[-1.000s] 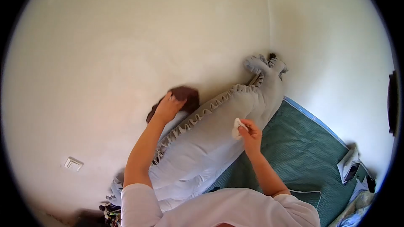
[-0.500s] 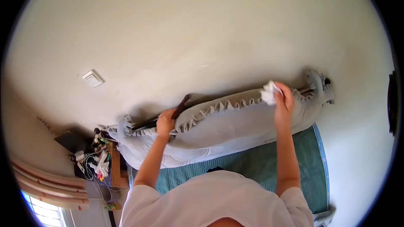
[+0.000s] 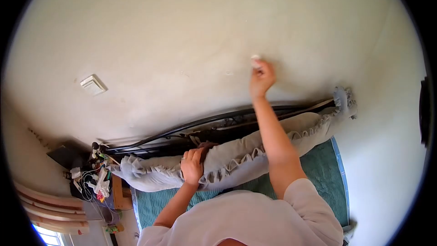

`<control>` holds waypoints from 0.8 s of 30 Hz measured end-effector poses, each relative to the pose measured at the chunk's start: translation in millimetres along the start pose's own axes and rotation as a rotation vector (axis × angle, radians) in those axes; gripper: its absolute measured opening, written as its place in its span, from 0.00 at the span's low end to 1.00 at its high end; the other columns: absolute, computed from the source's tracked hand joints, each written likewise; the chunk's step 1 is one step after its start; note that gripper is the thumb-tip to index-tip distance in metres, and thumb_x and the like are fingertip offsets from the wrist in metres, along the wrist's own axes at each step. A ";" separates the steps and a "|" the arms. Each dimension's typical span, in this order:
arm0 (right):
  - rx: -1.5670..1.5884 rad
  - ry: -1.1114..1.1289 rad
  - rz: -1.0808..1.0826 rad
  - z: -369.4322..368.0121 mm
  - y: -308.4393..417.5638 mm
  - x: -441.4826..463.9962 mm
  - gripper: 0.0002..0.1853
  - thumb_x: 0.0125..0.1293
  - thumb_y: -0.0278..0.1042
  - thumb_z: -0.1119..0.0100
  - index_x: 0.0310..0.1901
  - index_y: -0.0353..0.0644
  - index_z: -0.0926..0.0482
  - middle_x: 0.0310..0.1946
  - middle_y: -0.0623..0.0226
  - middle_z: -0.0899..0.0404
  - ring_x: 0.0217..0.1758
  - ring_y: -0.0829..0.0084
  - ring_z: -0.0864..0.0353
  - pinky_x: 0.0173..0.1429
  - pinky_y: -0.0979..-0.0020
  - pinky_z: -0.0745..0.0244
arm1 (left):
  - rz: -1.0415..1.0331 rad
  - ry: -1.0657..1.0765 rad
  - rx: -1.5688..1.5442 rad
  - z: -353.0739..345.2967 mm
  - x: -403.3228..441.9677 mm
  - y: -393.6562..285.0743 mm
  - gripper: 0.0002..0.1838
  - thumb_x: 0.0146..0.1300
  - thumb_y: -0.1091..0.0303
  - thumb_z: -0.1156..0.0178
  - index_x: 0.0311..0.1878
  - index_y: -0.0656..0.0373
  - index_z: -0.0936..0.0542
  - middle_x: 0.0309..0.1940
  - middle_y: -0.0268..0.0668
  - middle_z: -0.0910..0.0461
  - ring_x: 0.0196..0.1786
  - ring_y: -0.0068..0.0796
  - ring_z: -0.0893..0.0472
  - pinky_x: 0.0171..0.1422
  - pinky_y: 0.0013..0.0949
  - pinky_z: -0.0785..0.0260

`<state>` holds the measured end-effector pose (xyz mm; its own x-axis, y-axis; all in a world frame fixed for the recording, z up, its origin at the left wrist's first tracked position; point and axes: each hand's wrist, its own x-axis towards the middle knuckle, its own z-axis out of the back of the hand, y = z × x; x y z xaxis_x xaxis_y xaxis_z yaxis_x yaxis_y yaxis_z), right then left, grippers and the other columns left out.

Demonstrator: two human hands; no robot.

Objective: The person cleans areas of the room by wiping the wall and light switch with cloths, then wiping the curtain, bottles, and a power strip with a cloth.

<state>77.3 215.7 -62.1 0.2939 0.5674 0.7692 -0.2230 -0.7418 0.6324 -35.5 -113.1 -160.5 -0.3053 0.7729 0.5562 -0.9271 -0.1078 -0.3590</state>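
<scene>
A grey padded headboard cover [image 3: 239,142] with ruffled trim leans away from the black metal headboard [image 3: 200,122]. My left hand [image 3: 192,166], a ring on one finger, is closed over the upper part of the cover, beside a dark brown piece [image 3: 207,149] whose kind I cannot make out. Raised against the wall [image 3: 218,23], my right hand [image 3: 262,79] is closed around a white crumpled wad [image 3: 256,58], perhaps tissue or cloth; most of it is hidden by the fingers.
Below the cover lies a green quilted bed mat [image 3: 316,168] with a blue edge. A light switch [image 3: 94,84] is on the wall at left. Lower left, a cluttered wooden stand [image 3: 119,193] holds cables and bags, near a striped curtain [image 3: 50,207].
My left hand has drawn the cover down toward me, baring more of the black headboard. My right hand has moved up and left from the cover to the wall with the white wad.
</scene>
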 end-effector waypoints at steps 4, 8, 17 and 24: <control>0.053 0.192 0.232 4.1 19.8 -19.1 0.15 0.51 0.13 0.38 0.39 0.43 0.16 0.34 0.67 0.21 0.37 0.72 0.20 0.40 0.74 0.26 | 0.001 0.017 -0.069 7.8 -1.7 0.0 0.21 0.48 0.79 0.45 0.48 0.53 0.19 0.41 0.36 0.21 0.44 0.43 0.23 0.46 0.42 0.28; 0.061 -0.043 -0.120 22.6 25.0 35.5 0.17 0.50 0.14 0.41 0.40 0.46 0.17 0.37 0.60 0.20 0.38 0.60 0.18 0.39 0.68 0.23 | 0.011 0.022 -0.087 8.4 -7.8 1.9 0.22 0.47 0.80 0.46 0.48 0.53 0.19 0.41 0.38 0.21 0.45 0.44 0.23 0.47 0.43 0.29; 0.035 0.386 0.171 -4.7 20.4 -14.6 0.16 0.52 0.13 0.44 0.39 0.44 0.18 0.39 0.61 0.19 0.40 0.61 0.18 0.42 0.67 0.23 | 0.028 0.064 -0.101 11.2 -6.6 3.0 0.24 0.45 0.80 0.45 0.48 0.54 0.20 0.43 0.39 0.22 0.47 0.46 0.24 0.48 0.43 0.30; 0.056 -0.098 0.140 -26.6 26.8 28.2 0.16 0.51 0.14 0.43 0.38 0.46 0.18 0.38 0.62 0.19 0.42 0.58 0.19 0.44 0.67 0.23 | 0.057 0.036 -0.144 13.3 -9.7 -1.5 0.23 0.44 0.81 0.47 0.47 0.59 0.21 0.41 0.45 0.22 0.47 0.52 0.25 0.50 0.46 0.31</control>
<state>55.0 221.3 -20.9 0.3535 0.4215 0.8351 -0.2169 -0.8315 0.5114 -34.0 -128.8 -155.3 -0.3461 0.7905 0.5053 -0.8670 -0.0637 -0.4941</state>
